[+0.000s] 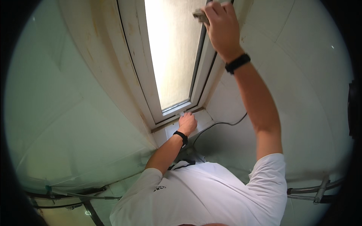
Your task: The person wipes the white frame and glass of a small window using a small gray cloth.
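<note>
My right hand (224, 32) is raised at the upper right part of the window. Its fingers are closed round a crumpled grey-brown cloth (201, 16), held over the edge of the glass pane (171, 56). Lower down, my left hand (188, 122) rests at the bottom of the white window frame (142, 67), just above the tiled sill (206, 119). Its fingers are curled in at the frame's lower edge, beside a small pale fitting (180, 114). Whatever lies under those fingers is hidden.
Brownish stains mark the reveal (100, 45) left of the window. Pale tiled walls close in on both sides. A dark cable (222, 123) runs from the right wall down past the sill. Metal pipes (318, 190) stand at lower right, with dark rails (81, 196) at lower left.
</note>
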Available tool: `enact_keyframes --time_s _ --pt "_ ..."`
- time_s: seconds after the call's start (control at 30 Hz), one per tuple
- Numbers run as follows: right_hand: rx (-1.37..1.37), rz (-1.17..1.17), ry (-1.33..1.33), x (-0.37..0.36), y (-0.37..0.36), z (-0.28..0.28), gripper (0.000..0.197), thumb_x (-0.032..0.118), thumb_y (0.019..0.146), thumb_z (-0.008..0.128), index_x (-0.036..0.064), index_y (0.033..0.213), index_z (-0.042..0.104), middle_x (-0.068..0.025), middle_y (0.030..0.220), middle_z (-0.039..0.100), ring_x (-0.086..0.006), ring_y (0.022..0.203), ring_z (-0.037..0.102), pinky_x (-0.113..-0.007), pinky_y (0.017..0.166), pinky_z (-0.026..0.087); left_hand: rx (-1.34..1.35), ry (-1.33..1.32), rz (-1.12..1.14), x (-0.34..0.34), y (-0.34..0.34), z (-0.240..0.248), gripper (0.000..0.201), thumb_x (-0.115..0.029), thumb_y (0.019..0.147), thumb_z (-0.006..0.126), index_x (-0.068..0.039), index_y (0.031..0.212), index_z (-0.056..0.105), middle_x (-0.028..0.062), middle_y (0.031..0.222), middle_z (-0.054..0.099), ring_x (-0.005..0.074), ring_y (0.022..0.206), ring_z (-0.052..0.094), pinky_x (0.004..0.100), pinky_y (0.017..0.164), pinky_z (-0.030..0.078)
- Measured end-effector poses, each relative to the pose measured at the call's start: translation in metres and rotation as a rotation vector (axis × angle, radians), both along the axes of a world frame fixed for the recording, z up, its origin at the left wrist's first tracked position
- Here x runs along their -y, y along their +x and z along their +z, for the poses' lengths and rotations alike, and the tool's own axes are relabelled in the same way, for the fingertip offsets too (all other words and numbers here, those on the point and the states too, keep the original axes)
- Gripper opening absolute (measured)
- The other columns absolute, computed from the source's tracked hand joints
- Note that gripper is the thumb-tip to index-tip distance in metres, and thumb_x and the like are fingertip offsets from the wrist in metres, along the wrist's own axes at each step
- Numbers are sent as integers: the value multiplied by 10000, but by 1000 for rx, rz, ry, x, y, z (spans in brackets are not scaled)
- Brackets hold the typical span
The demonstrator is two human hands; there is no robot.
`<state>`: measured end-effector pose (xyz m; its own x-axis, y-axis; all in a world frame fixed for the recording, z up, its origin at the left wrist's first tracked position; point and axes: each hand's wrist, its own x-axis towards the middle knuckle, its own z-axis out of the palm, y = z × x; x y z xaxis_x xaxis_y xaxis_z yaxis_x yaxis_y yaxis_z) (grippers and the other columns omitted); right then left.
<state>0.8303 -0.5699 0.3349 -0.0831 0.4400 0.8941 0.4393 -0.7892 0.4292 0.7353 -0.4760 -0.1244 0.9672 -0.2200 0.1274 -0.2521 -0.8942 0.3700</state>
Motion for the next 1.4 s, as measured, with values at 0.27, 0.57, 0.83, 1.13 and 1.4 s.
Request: enact_keyframes --time_s 0.27,0.57,0.83,1.13,1.4 --pt "-388 21 -186 26 -23 -237 197 18 820 692 85 1005 672 -35 999 623 -227 891 544 -317 796 520 -13 -18 -46 4 0 8 242 -259 915 647 -70 1027 749 101 1166 706 290 1175 644 485 925 527" --pt "-61 -76 -273 21 1 -43 236 49 823 698 121 1043 655 -26 1029 604 -227 900 543 -331 847 526 -32 -100 18 -9 3 4 344 -263 929 608 -73 1215 587 182 1124 715 369 1126 668 536 920 534" --pt "116 -36 45 1 -12 192 382 105 804 856 85 1155 708 -102 1114 684 -321 1049 585 -425 946 501 -55 -174 -62 -1 7 -3 334 -330 945 611 -59 1135 659 191 1162 721 367 1159 662 517 982 529" --pt "-292 128 83 9 -22 -81 518 -39 707 830 95 1186 683 -58 1241 692 -352 1009 593 -460 974 532 264 -920 -116 -27 -12 228 268 -250 1060 602 -66 1216 719 167 1182 730 321 1038 681 416 888 550" --pt "166 -91 53 0 -13 199 380 79 828 813 97 1183 681 -83 1175 677 -337 1077 581 -428 979 521 587 -1166 -239 -85 -43 359 319 -184 1077 566 -83 1377 605 116 1438 622 239 1289 607 354 991 522"
